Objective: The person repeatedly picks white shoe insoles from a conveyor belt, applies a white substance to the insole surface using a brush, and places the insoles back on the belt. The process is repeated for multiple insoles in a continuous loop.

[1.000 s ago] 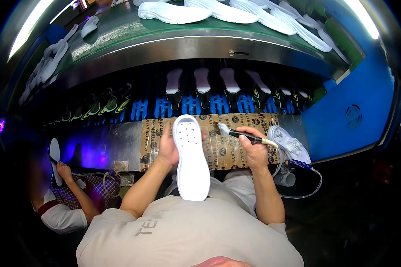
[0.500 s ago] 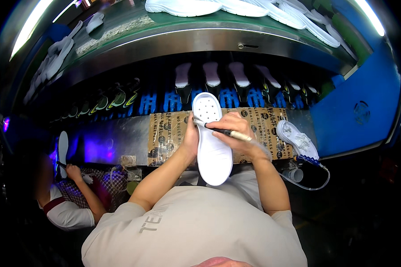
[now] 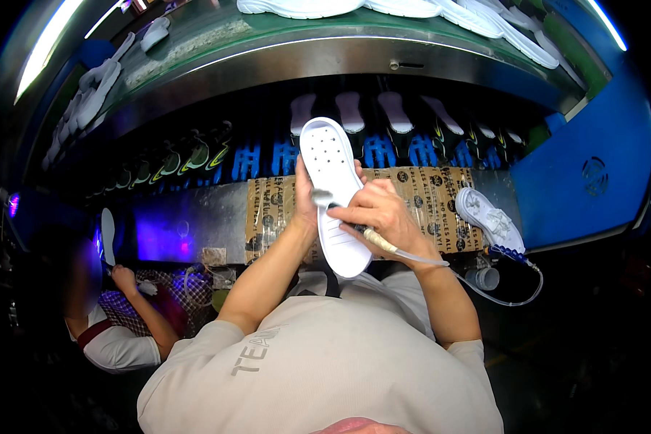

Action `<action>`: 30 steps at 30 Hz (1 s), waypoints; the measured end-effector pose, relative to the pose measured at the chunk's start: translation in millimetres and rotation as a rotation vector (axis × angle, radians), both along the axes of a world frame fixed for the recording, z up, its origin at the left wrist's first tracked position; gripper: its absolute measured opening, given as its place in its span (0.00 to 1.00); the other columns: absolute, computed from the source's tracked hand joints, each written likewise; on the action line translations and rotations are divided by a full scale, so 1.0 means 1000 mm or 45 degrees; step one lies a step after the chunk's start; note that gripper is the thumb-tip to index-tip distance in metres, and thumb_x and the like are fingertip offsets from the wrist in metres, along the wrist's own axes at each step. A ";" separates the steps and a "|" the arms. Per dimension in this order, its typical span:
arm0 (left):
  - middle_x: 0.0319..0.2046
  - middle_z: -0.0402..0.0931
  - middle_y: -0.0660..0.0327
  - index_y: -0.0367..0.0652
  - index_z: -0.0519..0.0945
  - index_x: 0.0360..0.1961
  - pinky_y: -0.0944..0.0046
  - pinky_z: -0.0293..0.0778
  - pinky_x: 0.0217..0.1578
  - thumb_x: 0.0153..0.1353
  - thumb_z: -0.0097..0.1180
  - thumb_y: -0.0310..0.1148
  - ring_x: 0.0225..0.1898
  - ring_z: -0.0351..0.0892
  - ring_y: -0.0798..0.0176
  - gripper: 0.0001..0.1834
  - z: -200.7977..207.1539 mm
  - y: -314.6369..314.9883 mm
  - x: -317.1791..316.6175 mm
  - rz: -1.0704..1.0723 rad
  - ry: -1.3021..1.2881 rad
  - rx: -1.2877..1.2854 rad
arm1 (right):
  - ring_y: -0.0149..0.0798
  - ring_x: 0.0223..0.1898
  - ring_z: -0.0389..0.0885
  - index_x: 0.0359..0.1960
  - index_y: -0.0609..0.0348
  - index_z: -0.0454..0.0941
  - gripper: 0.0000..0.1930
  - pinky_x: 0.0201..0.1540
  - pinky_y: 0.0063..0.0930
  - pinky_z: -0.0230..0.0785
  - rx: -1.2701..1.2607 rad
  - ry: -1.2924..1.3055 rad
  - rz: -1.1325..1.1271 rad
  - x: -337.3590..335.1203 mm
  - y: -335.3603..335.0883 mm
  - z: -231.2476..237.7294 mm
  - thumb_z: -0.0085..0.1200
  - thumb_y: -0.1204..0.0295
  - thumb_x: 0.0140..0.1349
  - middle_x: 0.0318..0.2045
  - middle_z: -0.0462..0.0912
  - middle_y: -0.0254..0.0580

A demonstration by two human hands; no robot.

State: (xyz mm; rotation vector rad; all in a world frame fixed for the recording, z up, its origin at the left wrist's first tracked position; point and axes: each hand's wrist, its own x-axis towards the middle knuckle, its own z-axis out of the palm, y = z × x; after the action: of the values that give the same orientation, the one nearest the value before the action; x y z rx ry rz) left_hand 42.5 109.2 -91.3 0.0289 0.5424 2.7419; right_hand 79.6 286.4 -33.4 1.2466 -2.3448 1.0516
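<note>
A white shoe sole (image 3: 346, 249), long and shallow with a raised rim, is gripped by my left hand (image 3: 305, 195) along its left edge. Small dark holes dot its far end, and the near end has fine cross lines. My right hand (image 3: 389, 215) is closed round a brush (image 3: 378, 239) with a pale handle end and a clear tube running from it. The brush's blurred head meets the sole's left rim near the middle, close to my left fingers. Some fingertips of my left hand show past the sole's right edge.
Cardboard (image 3: 434, 217) covers part of the metal bench. On its right lies another white sole (image 3: 488, 220) holding crumpled whitish material, near a small clear cup (image 3: 482, 278). Behind, shoe uppers (image 3: 394, 112) stand on blue racks beneath a green conveyor (image 3: 282, 45) bearing soles. A co-worker (image 3: 126, 340) sits at left.
The sole has moved farther away from me and its far end has tipped leftward. The brush has shifted along the left rim toward the sole's middle, and its tube now shows clearly.
</note>
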 end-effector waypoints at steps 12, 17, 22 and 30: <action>0.46 0.82 0.48 0.38 0.76 0.61 0.50 0.86 0.49 0.72 0.20 0.73 0.45 0.86 0.52 0.49 0.042 -0.030 -0.046 0.130 0.277 -0.143 | 0.34 0.37 0.79 0.45 0.48 0.92 0.14 0.48 0.33 0.63 -0.372 -0.406 0.215 0.013 0.013 0.018 0.74 0.69 0.56 0.31 0.85 0.31; 0.45 0.84 0.46 0.40 0.73 0.66 0.52 0.89 0.45 0.73 0.20 0.72 0.43 0.89 0.52 0.49 0.071 -0.034 -0.056 0.013 0.411 -0.319 | 0.34 0.34 0.78 0.46 0.50 0.92 0.13 0.44 0.30 0.64 -0.189 -0.436 0.615 0.008 0.016 0.026 0.72 0.71 0.57 0.29 0.86 0.31; 0.46 0.84 0.43 0.40 0.72 0.68 0.57 0.90 0.42 0.76 0.25 0.68 0.42 0.90 0.53 0.44 0.088 -0.026 -0.066 -0.273 0.492 -0.662 | 0.34 0.34 0.78 0.47 0.49 0.91 0.15 0.45 0.31 0.65 0.043 -0.223 0.196 0.008 0.009 0.033 0.72 0.72 0.57 0.28 0.83 0.31; 0.63 0.76 0.37 0.37 0.80 0.65 0.51 0.68 0.66 0.71 0.36 0.75 0.66 0.75 0.41 0.50 0.103 -0.005 -0.085 -0.675 0.758 -1.854 | 0.35 0.32 0.77 0.47 0.50 0.91 0.17 0.44 0.32 0.68 0.070 -0.277 0.196 0.005 0.018 0.038 0.72 0.74 0.53 0.28 0.81 0.32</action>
State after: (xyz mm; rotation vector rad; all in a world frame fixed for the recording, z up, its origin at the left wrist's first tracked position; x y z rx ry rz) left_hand -42.4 104.6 11.6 0.5200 2.1177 1.2873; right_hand 84.8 304.0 4.2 1.4174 -2.4846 1.2355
